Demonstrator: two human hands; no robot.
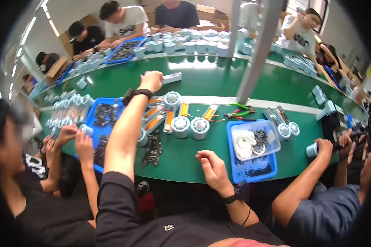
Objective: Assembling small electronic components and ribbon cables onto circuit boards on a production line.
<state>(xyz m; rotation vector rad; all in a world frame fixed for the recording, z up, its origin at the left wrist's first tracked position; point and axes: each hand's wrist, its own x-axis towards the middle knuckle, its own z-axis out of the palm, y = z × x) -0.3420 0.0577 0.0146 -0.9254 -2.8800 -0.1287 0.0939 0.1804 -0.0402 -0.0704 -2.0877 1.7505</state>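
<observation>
My left arm stretches far forward over the green work surface. My left hand is closed at the near end of a pale blue oblong housing, its fingertips partly hidden. Back near the table's front edge is my right hand, its fingers curled and nothing visible in them. Between the arms stand pale blue round fan heads, with orange-and-silver battery handles beside them. A heap of dark circuit boards lies next to my left forearm.
To my right, a blue tray holds small black parts and a clear tub. Green-handled pliers lie behind it. Another blue tray holds boards at left. A grey post rises ahead. Co-workers sit on both sides and opposite.
</observation>
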